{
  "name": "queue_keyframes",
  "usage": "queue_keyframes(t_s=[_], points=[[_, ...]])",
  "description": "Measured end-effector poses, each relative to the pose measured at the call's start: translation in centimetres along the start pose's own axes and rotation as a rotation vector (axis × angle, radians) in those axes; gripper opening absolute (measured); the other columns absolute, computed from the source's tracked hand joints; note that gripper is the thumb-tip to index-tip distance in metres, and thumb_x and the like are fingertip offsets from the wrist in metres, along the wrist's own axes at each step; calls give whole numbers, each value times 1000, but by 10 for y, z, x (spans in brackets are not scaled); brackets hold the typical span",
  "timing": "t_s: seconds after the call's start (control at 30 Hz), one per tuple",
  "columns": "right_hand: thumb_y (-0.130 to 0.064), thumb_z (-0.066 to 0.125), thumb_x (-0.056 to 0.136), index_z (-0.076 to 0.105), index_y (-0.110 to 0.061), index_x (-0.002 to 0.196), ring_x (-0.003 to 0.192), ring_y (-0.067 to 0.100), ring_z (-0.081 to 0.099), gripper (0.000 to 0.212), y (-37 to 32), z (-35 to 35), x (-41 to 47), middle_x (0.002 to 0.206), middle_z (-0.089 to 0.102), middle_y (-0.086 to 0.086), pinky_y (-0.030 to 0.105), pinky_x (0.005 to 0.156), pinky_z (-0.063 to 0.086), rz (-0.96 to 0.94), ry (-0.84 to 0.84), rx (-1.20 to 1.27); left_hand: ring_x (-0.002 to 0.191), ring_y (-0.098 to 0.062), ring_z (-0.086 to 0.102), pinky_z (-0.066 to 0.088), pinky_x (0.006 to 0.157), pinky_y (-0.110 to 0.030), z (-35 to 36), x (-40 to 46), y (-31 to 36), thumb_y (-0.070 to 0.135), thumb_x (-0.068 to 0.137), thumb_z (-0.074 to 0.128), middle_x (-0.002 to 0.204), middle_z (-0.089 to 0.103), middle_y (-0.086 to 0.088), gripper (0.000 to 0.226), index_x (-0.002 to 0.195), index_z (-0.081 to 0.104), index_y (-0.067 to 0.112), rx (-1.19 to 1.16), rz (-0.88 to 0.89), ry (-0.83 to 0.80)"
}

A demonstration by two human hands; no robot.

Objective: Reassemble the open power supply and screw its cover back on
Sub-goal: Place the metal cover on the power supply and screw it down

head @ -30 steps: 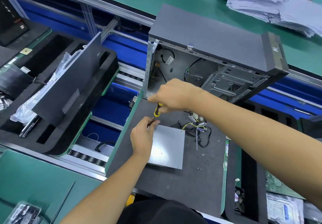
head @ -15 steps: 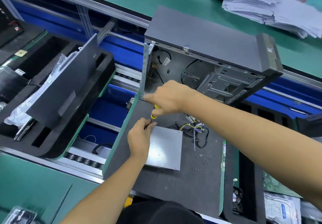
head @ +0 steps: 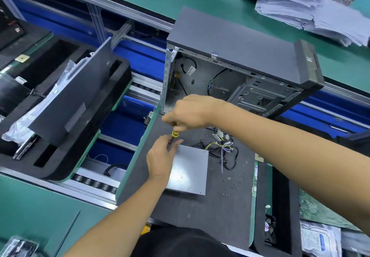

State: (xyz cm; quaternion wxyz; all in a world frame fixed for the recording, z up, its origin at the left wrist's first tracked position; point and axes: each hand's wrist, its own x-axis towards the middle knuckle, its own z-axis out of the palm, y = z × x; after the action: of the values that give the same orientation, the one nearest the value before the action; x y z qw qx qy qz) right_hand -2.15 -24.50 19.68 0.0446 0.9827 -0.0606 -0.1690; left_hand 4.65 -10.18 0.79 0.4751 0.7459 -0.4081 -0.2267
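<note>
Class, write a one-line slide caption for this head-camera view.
Right hand drives a yellow-handled screwdriver at the power supply cover's far-left corner while the left hand steadies its shaft.

Bright, even overhead light; wide-angle view, soft at the edges.
Glare whitens the power supply cover point(head: 188, 173) at centre; conveyor rails bow toward 9 o'clock, and the paper stack point(head: 312, 8) at 1 o'clock smears slightly.

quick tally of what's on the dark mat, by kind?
Power supply: 1
Open computer case: 1
Cable bundle: 1
Screwdriver, gripped by the right hand, tip steadied by the left hand: 1
Loose screws: about 2; too small to be sure
Total: about 6
</note>
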Motion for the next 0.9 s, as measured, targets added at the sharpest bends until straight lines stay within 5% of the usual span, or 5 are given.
queue_keyframes(t_s=[0.1, 0.33, 0.47, 0.73, 0.9], points=[[-36, 51, 92, 20, -28, 92, 48, 18, 33, 31, -6, 5, -2, 58, 36, -5, 30, 47, 13, 29, 39, 20, 68, -15, 58, 52, 62, -40, 0, 0, -1, 26, 92, 77, 75, 62, 8, 12, 91, 70, 17, -18, 43, 25], [-14, 55, 86, 11, -34, 91, 47, 28, 34, 48, 2, -4, -9, 61, 39, -1, 29, 46, 12, -36, 53, -137, 70, -12, 60, 54, 66, -37, 0, 1, 0, 24, 93, 76, 80, 66, 11, 10, 102, 77, 20, 51, 49, 10], [-42, 49, 96, 45, -18, 85, 45, 18, 25, 27, -3, -1, -5, 56, 30, 1, 30, 46, 13, 121, -15, -162, 76, -7, 62, 51, 64, -28, -1, 0, 2, 31, 92, 77, 79, 65, 16, 10, 95, 67, 32, -15, -8, -4], [-23, 55, 87, 17, -31, 93, 62, 30, 49, 40, 1, -4, -11, 80, 50, -4, 29, 47, 16, -17, 26, -144, 72, -17, 64, 54, 63, -46, 2, 1, -3, 29, 91, 78, 79, 69, 10, 23, 80, 58, 22, 22, -44, -4], [-47, 46, 96, 44, -18, 80, 46, 19, 26, 33, -2, -3, -6, 57, 34, 1, 30, 47, 13, 137, -6, -226, 87, 0, 66, 54, 74, -23, -1, 1, 0, 41, 85, 82, 91, 68, 24, 26, 95, 59, 36, -51, -98, -29]])
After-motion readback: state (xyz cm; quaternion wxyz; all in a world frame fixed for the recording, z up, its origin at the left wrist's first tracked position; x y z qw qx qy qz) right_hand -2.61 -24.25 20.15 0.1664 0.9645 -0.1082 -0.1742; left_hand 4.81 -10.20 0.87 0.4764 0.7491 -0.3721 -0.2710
